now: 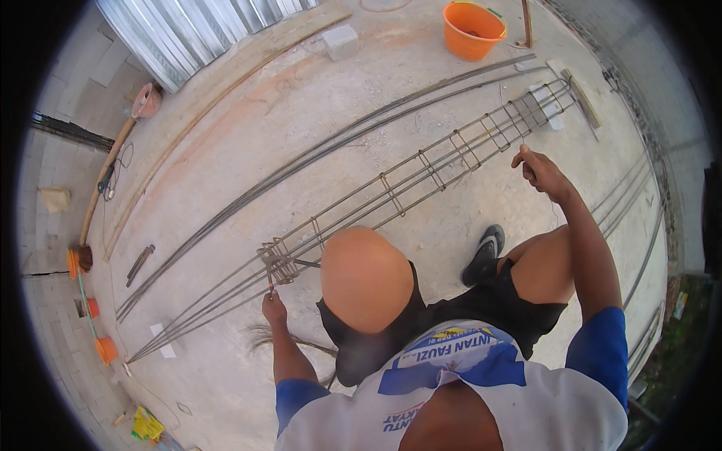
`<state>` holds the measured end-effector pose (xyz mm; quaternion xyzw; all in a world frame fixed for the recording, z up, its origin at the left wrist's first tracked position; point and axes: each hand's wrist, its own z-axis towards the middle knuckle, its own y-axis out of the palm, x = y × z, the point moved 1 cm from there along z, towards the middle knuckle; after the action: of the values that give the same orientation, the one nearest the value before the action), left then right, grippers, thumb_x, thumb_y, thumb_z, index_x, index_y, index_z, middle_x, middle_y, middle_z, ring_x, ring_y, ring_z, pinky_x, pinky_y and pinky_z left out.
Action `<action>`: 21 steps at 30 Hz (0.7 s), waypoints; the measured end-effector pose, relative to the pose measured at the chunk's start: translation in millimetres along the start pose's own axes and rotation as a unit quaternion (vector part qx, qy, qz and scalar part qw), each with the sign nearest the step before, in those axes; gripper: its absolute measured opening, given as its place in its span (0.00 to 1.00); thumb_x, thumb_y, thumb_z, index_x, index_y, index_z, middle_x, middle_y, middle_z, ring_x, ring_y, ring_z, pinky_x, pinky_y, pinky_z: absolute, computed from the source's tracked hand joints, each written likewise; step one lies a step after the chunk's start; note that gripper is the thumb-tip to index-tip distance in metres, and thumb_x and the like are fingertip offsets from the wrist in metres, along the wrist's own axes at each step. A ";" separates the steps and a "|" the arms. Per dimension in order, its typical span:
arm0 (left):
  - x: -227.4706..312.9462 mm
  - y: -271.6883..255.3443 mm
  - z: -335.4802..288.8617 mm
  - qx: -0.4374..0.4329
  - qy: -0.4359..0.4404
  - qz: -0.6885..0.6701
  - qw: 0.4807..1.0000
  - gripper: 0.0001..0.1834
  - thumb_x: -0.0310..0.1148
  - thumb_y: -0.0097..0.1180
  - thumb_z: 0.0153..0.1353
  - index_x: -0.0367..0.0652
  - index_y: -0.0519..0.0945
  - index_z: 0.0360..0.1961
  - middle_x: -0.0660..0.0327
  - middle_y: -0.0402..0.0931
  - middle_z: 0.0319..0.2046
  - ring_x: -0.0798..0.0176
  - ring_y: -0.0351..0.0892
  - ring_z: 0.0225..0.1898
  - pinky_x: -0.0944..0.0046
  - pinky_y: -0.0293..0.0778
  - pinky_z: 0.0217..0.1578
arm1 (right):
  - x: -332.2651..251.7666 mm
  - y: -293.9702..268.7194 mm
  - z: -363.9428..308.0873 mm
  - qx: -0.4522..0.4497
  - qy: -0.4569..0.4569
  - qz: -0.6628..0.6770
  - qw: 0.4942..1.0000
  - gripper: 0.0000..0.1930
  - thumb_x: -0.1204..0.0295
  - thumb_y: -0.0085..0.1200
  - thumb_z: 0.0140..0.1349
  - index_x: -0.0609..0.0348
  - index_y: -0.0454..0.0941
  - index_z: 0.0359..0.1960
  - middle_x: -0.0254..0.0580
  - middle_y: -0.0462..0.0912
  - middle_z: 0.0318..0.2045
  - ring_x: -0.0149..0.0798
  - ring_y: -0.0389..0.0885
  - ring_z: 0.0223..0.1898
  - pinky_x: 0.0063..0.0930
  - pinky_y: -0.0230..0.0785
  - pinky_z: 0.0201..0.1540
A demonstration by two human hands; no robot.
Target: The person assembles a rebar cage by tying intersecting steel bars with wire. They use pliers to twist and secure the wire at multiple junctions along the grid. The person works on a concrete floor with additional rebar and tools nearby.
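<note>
A long rebar cage (391,192) of straight bars and square stirrups lies diagonally across the concrete floor, from lower left to upper right. Several stirrups (278,263) are bunched close together near its left part. My left hand (275,310) is closed around a slim, dark hand tool (271,281), whose upper end meets this bunch; its exact kind is unclear. My right hand (543,171) is raised beside the cage's right part, fingers curled. Whatever those fingers hold is too small to name. My bent knee (367,278) hides part of the cage.
Loose long bars (278,174) lie beyond the cage. An orange bucket (474,31) stands at the far right, near a wooden board (581,101). Dark pincers-like tools (141,264) rest on the left floor. More bars (624,197) lie right. Corrugated sheets (195,30) are at the back.
</note>
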<state>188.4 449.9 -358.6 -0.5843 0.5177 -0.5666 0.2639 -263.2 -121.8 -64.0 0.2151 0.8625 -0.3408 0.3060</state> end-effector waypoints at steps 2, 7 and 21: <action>10.6 6.6 -4.3 0.098 0.004 0.076 0.992 0.20 0.41 0.52 0.63 0.33 0.79 0.45 0.42 0.79 0.40 0.43 0.78 0.43 0.49 0.71 0.46 | 4.5 7.2 5.4 0.035 -0.078 -0.055 0.995 0.29 0.44 0.39 0.68 0.62 0.76 0.39 0.35 0.71 0.22 0.36 0.69 0.27 0.31 0.64 0.36; 138.2 -65.7 30.5 -0.019 0.156 -0.120 0.980 0.21 0.37 0.54 0.62 0.35 0.76 0.54 0.47 0.78 0.45 0.49 0.78 0.45 0.53 0.71 0.47 | -18.8 50.8 -11.4 0.118 -0.279 -0.213 0.929 0.21 0.55 0.42 0.69 0.62 0.76 0.44 0.53 0.80 0.26 0.55 0.79 0.32 0.45 0.68 0.40; 454.7 -169.0 -130.3 -0.332 0.258 -0.374 0.827 0.20 0.39 0.56 0.65 0.33 0.76 0.51 0.58 0.79 0.34 0.65 0.77 0.36 0.67 0.73 0.37 | -57.0 131.4 -89.1 0.086 -0.408 -0.222 0.881 0.11 0.65 0.48 0.66 0.58 0.77 0.41 0.50 0.81 0.32 0.54 0.79 0.35 0.44 0.70 0.38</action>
<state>37.3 130.1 -2.0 -0.6183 0.4655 -0.5459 -0.3210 -180.0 21.8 -33.8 -0.1151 0.6538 -0.5301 0.5275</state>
